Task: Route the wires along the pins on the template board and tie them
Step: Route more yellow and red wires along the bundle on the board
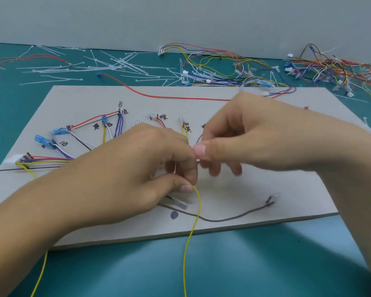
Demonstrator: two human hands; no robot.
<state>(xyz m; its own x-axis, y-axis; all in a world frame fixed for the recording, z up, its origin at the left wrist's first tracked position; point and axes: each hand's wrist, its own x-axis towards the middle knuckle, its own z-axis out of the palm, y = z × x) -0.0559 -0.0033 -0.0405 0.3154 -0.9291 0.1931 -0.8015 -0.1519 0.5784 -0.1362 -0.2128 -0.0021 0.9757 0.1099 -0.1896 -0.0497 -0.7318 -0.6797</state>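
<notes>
One teal table (244, 264) carries one grey template board (266, 189). Two hands meet over the board's middle. The left hand (137, 168) pinches one yellow wire (199, 204) that trails off the near edge. The right hand (255, 136) has its fingers curled, but I cannot tell what it grips. Three blue terminals (60, 131) lie toward the left edge.

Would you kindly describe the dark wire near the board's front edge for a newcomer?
Start at the grey template board. Near its front edge, the dark grey-brown wire lies in a shallow sagging curve. Unlike the bright yellow wire crossing it, it is dull.
</notes>
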